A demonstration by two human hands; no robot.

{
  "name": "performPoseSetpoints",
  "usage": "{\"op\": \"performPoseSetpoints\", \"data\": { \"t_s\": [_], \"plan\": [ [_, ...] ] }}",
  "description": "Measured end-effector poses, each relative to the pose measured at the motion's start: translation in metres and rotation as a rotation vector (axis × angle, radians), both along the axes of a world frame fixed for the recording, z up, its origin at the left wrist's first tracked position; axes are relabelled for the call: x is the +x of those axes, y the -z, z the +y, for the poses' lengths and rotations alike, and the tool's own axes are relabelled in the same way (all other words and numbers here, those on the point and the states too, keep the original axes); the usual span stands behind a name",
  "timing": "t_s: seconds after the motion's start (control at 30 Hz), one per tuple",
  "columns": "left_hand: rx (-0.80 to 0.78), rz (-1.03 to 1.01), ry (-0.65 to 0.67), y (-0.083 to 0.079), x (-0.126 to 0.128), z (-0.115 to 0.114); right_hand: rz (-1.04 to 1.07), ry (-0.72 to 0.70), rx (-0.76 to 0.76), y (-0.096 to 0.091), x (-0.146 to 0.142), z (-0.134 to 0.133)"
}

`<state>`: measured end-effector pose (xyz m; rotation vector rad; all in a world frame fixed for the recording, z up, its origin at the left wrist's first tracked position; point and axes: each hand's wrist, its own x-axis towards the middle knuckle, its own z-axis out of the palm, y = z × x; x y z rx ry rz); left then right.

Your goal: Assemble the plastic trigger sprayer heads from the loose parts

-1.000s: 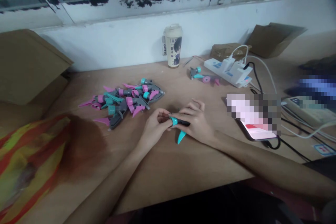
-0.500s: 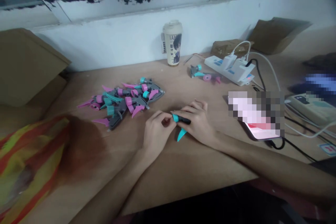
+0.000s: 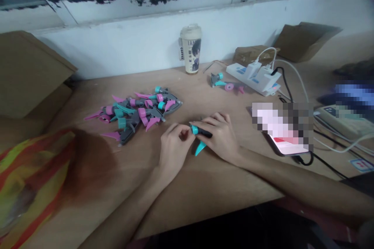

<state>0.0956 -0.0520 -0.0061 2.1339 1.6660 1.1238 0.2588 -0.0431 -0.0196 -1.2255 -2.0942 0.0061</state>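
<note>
Between my hands is a spray-bottle trigger head with a teal collar (image 3: 194,129), a dark neck (image 3: 204,132) and a teal trigger (image 3: 200,148) pointing down toward the table's front. My right hand (image 3: 219,134) is closed around its body, hiding most of it. My left hand (image 3: 174,148) pinches at the collar's end, thumb and index finger together; anything small between those fingertips is hidden. Left of my hands lies a pile of similar trigger heads (image 3: 137,111), grey with pink or teal collars and triggers.
A lidded coffee cup (image 3: 192,52) stands by the wall. Farther right are more spray-head parts (image 3: 216,80), a power strip (image 3: 254,78) with cables, and a lit phone (image 3: 289,140). Cardboard (image 3: 32,74) and a red-yellow plastic bag (image 3: 32,186) occupy the left side.
The view has shifted very slightly. Both hands keep nearly the same grip on the trigger head; its teal trigger has moved a little up and left in view.
</note>
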Motion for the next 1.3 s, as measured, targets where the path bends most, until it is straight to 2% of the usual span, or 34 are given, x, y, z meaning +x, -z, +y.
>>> {"op": "performPoseSetpoints", "data": {
  "t_s": [0.07, 0.13, 0.23, 0.3, 0.37, 0.53, 0.6, 0.73, 0.83, 1.03, 1.3],
  "plan": [
    [-0.052, -0.095, -0.042, -0.001, -0.006, 0.005, 0.016, 0.046, 0.001, 0.001, 0.004, 0.002],
    [-0.165, -0.304, -0.066, -0.004, -0.013, 0.010, 0.087, 0.067, -0.027, 0.002, 0.008, 0.005],
    [-0.389, -0.654, 0.022, -0.011, -0.018, 0.015, 0.266, -0.049, -0.150, 0.002, 0.012, 0.011],
    [-0.484, -0.738, 0.131, -0.016, -0.016, 0.014, 0.375, -0.156, -0.214, 0.002, 0.012, 0.013],
    [-0.533, -0.724, 0.208, -0.018, -0.013, 0.011, 0.450, -0.225, -0.233, 0.003, 0.010, 0.012],
    [-0.565, -0.661, 0.259, -0.014, -0.010, 0.008, 0.548, -0.305, -0.251, 0.006, 0.007, 0.010],
    [-0.520, -0.612, 0.274, -0.011, -0.011, 0.008, 0.557, -0.321, -0.249, 0.007, 0.007, 0.010],
    [-0.245, -0.481, 0.218, -0.004, -0.012, 0.008, 0.555, -0.341, -0.237, 0.007, 0.006, 0.010],
    [-0.105, -0.387, 0.238, -0.001, -0.011, 0.007, 0.519, -0.358, -0.203, 0.006, 0.006, 0.009],
    [-0.070, -0.264, 0.297, -0.004, -0.012, 0.007, 0.449, -0.332, -0.113, 0.007, 0.007, 0.010],
    [-0.071, -0.109, 0.231, -0.009, -0.011, 0.004, 0.315, -0.283, -0.019, 0.006, 0.008, 0.008]
  ]
}}
